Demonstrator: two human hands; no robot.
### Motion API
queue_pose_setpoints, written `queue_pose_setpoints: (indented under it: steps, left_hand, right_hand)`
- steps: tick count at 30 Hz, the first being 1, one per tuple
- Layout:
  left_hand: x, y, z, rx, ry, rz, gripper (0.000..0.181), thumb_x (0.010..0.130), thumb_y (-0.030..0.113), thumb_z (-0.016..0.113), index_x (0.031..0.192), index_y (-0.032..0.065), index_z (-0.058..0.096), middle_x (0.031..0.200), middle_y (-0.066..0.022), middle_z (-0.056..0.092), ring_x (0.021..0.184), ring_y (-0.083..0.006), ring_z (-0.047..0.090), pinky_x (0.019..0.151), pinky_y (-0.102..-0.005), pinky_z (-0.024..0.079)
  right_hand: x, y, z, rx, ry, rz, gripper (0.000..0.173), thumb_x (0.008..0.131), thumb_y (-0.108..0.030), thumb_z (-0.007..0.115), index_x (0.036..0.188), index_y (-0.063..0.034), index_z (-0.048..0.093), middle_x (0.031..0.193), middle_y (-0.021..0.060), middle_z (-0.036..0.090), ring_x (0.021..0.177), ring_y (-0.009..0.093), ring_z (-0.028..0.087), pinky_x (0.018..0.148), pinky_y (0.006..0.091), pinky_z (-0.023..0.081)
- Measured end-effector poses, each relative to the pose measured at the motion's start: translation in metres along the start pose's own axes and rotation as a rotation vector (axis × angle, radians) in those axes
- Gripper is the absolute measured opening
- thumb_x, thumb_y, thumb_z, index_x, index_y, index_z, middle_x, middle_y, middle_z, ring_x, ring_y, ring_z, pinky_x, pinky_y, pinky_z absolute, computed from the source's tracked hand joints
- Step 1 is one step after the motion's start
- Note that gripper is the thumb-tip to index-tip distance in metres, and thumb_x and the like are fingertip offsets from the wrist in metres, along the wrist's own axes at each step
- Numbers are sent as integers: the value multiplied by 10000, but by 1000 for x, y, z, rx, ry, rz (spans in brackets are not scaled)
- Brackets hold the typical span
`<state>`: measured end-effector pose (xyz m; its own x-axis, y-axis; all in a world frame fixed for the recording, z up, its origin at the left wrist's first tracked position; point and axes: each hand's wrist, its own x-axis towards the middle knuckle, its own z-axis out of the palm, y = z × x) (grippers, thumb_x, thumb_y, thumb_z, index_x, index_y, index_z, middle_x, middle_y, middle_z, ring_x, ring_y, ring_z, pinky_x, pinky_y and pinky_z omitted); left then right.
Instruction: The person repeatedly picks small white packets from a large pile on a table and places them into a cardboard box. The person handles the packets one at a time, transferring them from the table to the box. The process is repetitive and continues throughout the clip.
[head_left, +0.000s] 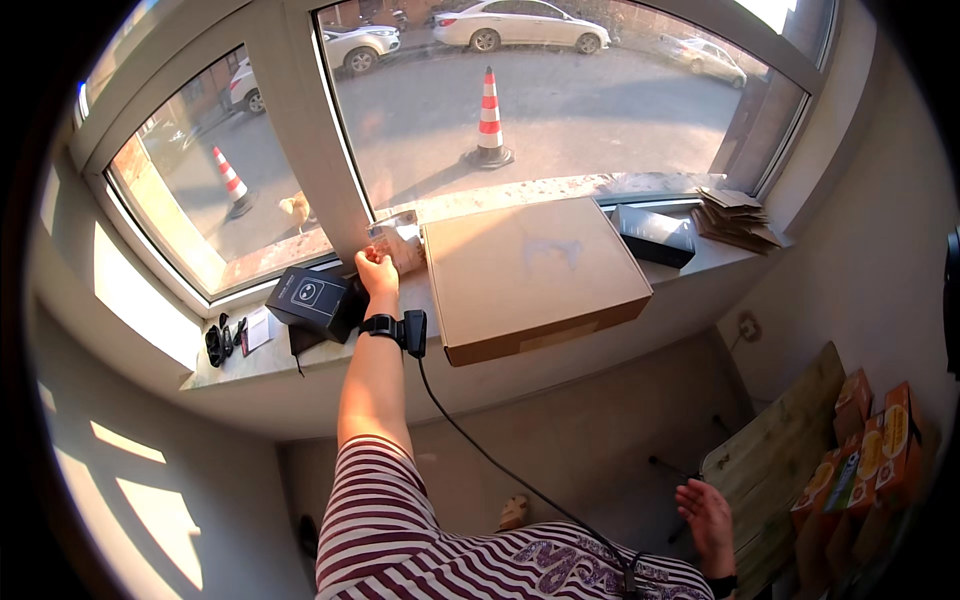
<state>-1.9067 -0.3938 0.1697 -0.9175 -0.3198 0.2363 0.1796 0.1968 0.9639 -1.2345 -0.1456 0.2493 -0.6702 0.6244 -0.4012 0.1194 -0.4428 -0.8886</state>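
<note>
My left hand (377, 271) reaches onto the window sill, its fingers curled at the lower left edge of a clear plastic packet (405, 241). They seem to pinch that edge, though the fingertips are partly hidden. Against the packet's right side lies a large closed cardboard box (532, 270), jutting over the sill's front edge. To the left of my left wrist sits a black product box (311, 298) with a white printed outline, on or against a dark pouch (304, 342). Low on the right, my right hand (706, 517) hangs in the air with fingers extended, holding nothing.
On the marble sill (225, 375) are black cables (217, 341) and a white card (256, 328). Farther right stand a dark box (654, 236) and folded cardboard (735, 217). A cable (480, 450) runs from my left wrist device. Orange cartons (862, 457) stand by a board (780, 427).
</note>
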Motion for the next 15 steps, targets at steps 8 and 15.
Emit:
queue_pose_setpoints:
  steps: [8,15]
  left_hand:
    - [-77,19,-42,-29,-64,202,432,779,23,581,1194,-8,462,1169,-171,523,1091,-245,509,899,-324,408]
    - [-223,98,-106,-173,-127,278,224,838,21,521,1061,11,547,1054,-86,564,933,-157,539,808,-278,431]
  right_hand:
    - [-26,13,-33,63,24,-49,310,921,-240,499,1147,-29,517,1047,110,614,923,186,597,765,294,475]
    - [-87,45,-104,118,208,-227,168,896,-95,524,1047,-35,564,778,24,576,676,91,543,619,225,461]
